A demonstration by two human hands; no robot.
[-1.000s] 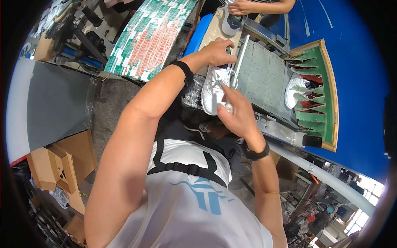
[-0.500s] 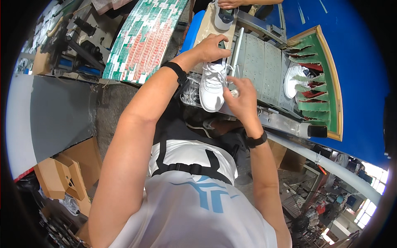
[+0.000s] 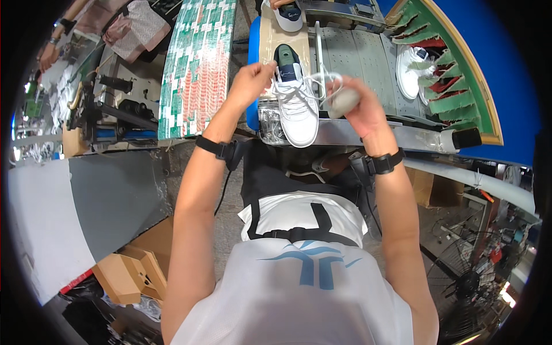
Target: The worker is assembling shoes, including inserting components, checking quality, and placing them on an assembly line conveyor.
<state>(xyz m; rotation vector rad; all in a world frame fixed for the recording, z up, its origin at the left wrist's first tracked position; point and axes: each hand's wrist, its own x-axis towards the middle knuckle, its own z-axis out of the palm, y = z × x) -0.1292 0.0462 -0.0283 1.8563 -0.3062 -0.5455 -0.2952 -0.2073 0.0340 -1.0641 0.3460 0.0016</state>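
Note:
A white sneaker (image 3: 299,122) with a dark green and navy tongue lies toe toward me at the near end of a work ledge. My left hand (image 3: 250,84) is at its left edge, fingertips pinched at the shoelace beside the tongue. On the other side, my right hand (image 3: 368,112) curls around a rounded grey-beige thing (image 3: 345,102), smeared by motion, whose kind I cannot make out. A loose loop of white shoelace (image 3: 315,77) runs from the sneaker's eyelets to those right fingers.
Behind it stands another sneaker (image 3: 289,20), with a person's hand at it. To the right, a plated conveyor (image 3: 351,69) meets a blue machine with green and red curtain strips (image 3: 460,92); white shoes (image 3: 409,72) lie there. Green-and-white taped board (image 3: 198,69) stands left.
My left hand has moved off the tongue to the shoe's left side. My right hand has shifted away to the right, and the lace now loops out toward it. The view has shifted.

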